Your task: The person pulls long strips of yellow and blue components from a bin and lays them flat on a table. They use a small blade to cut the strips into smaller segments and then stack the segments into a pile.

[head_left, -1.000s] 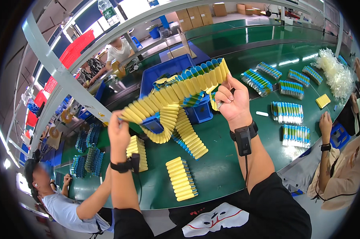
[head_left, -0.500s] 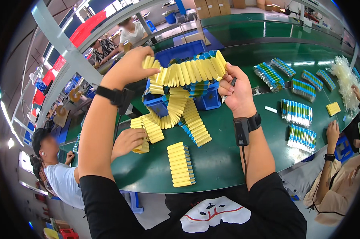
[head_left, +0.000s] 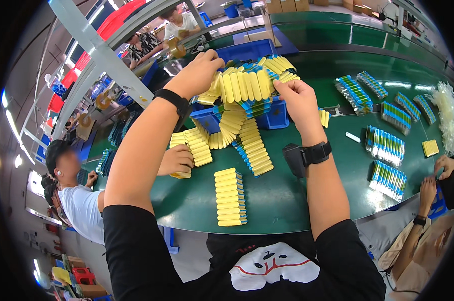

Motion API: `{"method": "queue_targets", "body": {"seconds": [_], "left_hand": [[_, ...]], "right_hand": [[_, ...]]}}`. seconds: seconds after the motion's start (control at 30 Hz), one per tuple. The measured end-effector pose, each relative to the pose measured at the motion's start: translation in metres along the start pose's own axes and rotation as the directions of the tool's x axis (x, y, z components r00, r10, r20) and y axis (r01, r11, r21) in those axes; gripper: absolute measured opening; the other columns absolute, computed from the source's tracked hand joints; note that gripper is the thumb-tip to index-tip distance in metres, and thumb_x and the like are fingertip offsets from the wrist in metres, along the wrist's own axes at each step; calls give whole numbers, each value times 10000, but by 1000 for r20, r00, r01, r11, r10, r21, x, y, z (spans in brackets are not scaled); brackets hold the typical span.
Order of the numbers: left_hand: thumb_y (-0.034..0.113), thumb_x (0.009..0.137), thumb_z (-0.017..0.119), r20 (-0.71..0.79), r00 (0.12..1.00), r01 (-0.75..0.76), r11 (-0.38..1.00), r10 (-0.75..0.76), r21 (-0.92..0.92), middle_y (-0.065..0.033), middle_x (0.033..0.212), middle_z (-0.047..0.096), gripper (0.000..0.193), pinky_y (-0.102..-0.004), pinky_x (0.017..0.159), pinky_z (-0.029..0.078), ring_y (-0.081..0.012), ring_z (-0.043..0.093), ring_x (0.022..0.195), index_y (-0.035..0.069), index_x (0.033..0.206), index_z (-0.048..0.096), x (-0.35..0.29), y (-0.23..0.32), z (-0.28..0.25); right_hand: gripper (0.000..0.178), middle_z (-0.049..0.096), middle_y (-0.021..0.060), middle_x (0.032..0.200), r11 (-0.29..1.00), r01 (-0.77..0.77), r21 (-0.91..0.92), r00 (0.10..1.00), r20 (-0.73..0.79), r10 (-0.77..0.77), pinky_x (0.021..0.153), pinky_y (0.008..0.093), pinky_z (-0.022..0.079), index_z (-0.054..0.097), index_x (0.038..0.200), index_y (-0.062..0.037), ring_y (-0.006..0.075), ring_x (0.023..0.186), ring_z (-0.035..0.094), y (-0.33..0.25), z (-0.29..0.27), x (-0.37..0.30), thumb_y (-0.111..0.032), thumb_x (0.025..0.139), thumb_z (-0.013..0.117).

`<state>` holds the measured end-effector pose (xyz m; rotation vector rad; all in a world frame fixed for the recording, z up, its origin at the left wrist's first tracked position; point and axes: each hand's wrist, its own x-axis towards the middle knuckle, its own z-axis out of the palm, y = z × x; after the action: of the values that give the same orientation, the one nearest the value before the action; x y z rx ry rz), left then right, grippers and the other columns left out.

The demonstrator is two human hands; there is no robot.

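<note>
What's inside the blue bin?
Rows of yellow strips pile over the blue bin, some trailing down its front. The right hand pinches one row; the left hand is at its other end. The pile covers the bin's floor and anything beneath.

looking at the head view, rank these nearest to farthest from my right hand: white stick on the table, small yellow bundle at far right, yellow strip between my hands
1. Yellow strip: at the right hand's fingertips, on its left.
2. White stick: lower right of it.
3. Small yellow bundle: far right.
</note>
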<state>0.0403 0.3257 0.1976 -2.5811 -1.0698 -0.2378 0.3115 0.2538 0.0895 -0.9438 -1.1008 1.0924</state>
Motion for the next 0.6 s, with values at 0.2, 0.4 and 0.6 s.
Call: {"method": "queue_targets", "body": {"seconds": [0.2,0.4,0.6], "left_hand": [[-41,812,684,79,982,180,973,-170,-142,-173,1233,535,337,-411,990,496,-378,588,1120,33,1136,623,-11,-7,29],[26,832,714,16,973,225,930,-231,-289,-179,1249,533,316,-381,950,513,-361,617,1065,47,1140,643,-20,-7,43],[22,812,726,-135,972,136,930,-192,-342,-195,1283,561,467,-402,1095,416,-375,513,1271,48,1257,587,-38,7,38]], "right_hand": [[451,651,130,1115,869,412,-274,905,13,-425,890,347,496,611,1193,-9,231,1006,618,-3,21,-17,-234,844,784],[752,513,191,1481,743,613,-269,769,420,-482,1132,397,403,518,1441,-93,341,1408,459,8,30,-22,-315,791,823],[717,492,172,1500,698,570,-433,804,470,-365,1068,414,466,559,1409,-167,355,1314,538,12,37,-30,-339,768,830]]}}
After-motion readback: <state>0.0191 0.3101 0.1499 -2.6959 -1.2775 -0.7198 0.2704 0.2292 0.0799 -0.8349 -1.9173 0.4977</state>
